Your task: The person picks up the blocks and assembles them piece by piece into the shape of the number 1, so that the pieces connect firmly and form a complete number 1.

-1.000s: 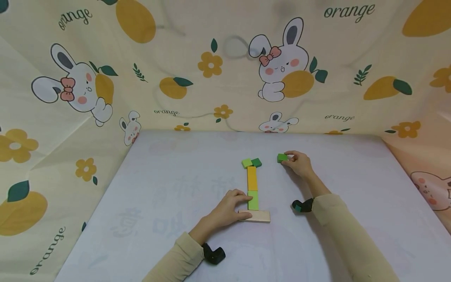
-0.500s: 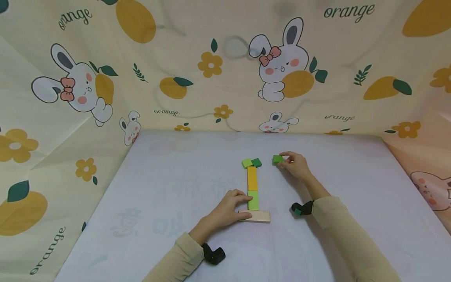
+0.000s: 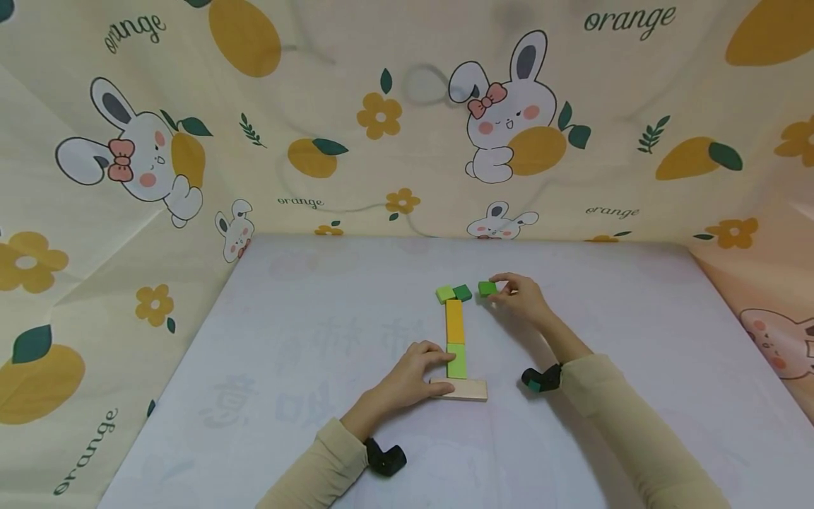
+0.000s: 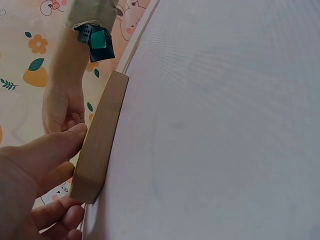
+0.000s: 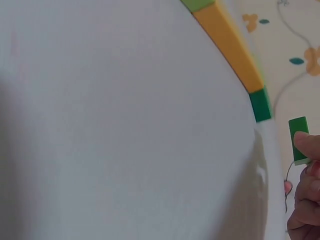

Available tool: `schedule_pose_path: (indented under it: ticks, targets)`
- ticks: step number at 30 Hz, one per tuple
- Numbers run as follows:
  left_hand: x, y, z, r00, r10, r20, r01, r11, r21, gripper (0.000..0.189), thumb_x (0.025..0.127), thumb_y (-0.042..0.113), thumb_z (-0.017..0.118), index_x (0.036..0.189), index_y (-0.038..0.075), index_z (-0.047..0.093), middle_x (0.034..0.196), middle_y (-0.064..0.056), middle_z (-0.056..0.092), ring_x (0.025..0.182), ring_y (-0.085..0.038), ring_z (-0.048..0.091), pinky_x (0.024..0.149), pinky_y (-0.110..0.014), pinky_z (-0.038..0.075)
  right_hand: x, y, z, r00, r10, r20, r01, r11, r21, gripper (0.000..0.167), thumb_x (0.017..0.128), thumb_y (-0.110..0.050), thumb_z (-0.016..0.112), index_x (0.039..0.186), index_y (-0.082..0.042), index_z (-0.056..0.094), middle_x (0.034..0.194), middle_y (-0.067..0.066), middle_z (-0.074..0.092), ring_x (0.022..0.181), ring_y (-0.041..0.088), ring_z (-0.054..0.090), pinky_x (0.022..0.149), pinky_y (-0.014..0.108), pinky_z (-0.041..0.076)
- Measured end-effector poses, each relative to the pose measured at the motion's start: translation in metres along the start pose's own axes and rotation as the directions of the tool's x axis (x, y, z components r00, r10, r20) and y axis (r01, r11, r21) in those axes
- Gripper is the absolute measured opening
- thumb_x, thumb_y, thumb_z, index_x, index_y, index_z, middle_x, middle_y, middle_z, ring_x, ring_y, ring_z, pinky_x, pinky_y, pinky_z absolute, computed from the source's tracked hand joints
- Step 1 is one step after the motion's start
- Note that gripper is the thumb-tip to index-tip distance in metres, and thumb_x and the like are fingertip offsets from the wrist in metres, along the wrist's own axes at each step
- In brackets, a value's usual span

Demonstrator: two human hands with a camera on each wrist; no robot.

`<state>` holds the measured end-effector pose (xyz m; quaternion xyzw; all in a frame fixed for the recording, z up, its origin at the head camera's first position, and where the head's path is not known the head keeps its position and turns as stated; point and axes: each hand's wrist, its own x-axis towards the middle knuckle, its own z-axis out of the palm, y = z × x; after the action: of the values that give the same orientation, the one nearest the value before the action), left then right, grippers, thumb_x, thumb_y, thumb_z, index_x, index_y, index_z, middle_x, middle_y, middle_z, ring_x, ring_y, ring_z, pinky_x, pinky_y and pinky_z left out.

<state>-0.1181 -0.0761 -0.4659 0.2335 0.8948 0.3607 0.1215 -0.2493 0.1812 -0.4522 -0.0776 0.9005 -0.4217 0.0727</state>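
In the head view my left hand (image 3: 407,375) lies at the left of a row of blocks. Its thumb touches the plain wooden block (image 3: 470,390), and a fingertip rests at the light green block (image 3: 456,362) just beyond. A yellow block (image 3: 454,322) continues the row away from me. Two small cubes, one light green (image 3: 445,294) and one dark green (image 3: 463,292), sit side by side at its far end. My right hand (image 3: 523,297) pinches a green cube (image 3: 487,288) between thumb and finger, a little right of the dark green cube.
The blocks lie on a white table (image 3: 305,339). A cream cloth (image 3: 356,170) printed with rabbits and oranges hangs behind and at both sides. Black wrist cameras (image 3: 386,459) sit under both sleeves.
My right hand has moved left with the green cube, closer to the two small cubes. My left hand and the row of blocks stay where they were.
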Motion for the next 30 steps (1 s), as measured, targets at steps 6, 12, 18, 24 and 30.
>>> schedule_pose_path:
  ticks: [6, 12, 18, 24, 30]
  targets:
    - [0.001, -0.001, 0.0, 1.0, 0.008, -0.001, -0.008, 1.0, -0.001, 0.052, 0.084, 0.033, 0.074, 0.131, 0.014, 0.061, 0.127, -0.006, 0.056, 0.114, -0.019, 0.048, 0.1, -0.033, 0.044, 0.001, -0.008, 0.004, 1.0, -0.017, 0.017, 0.017, 1.0, -0.003, 0.041, 0.086, -0.011, 0.07, 0.125, -0.001, 0.06, 0.076, 0.004, 0.056, 0.068, 0.013, 0.045, 0.059, 0.02, 0.036]
    - [0.001, -0.003, 0.0, 0.999, 0.042, -0.021, -0.042, 0.999, -0.003, 0.05, 0.084, 0.03, 0.074, 0.13, 0.013, 0.061, 0.127, -0.007, 0.056, 0.115, -0.02, 0.049, 0.1, -0.035, 0.043, 0.001, -0.014, 0.007, 0.999, -0.04, 0.013, 0.039, 0.999, 0.011, 0.041, 0.085, -0.009, 0.071, 0.123, -0.001, 0.061, 0.074, 0.003, 0.055, 0.067, 0.011, 0.045, 0.059, 0.02, 0.036]
    - [0.001, -0.005, 0.0, 0.998, 0.053, -0.025, -0.053, 0.999, -0.008, 0.05, 0.084, 0.03, 0.074, 0.13, 0.013, 0.061, 0.126, -0.007, 0.056, 0.114, -0.021, 0.048, 0.1, -0.036, 0.042, 0.001, -0.02, 0.012, 0.998, -0.053, 0.029, 0.052, 0.999, 0.017, 0.039, 0.085, -0.01, 0.071, 0.122, -0.002, 0.062, 0.073, 0.001, 0.054, 0.066, 0.011, 0.045, 0.059, 0.02, 0.037]
    - [0.001, -0.005, 0.0, 0.998, 0.052, -0.022, -0.052, 0.999, -0.002, 0.05, 0.085, 0.031, 0.073, 0.13, 0.014, 0.061, 0.126, -0.007, 0.056, 0.115, -0.02, 0.049, 0.1, -0.036, 0.043, 0.002, -0.027, 0.02, 0.997, -0.058, 0.057, 0.057, 0.998, 0.015, 0.039, 0.085, -0.011, 0.071, 0.122, -0.002, 0.062, 0.073, 0.0, 0.052, 0.067, 0.013, 0.044, 0.058, 0.02, 0.035]
    - [0.0, -0.006, 0.002, 0.998, 0.058, -0.02, -0.058, 0.998, -0.001, 0.049, 0.086, 0.031, 0.073, 0.13, 0.013, 0.061, 0.125, -0.007, 0.056, 0.113, -0.02, 0.049, 0.099, -0.035, 0.044, 0.002, -0.034, 0.029, 0.994, -0.08, 0.08, 0.078, 0.996, 0.031, 0.039, 0.083, -0.01, 0.073, 0.12, -0.001, 0.063, 0.072, 0.0, 0.05, 0.065, 0.013, 0.043, 0.057, 0.02, 0.035]
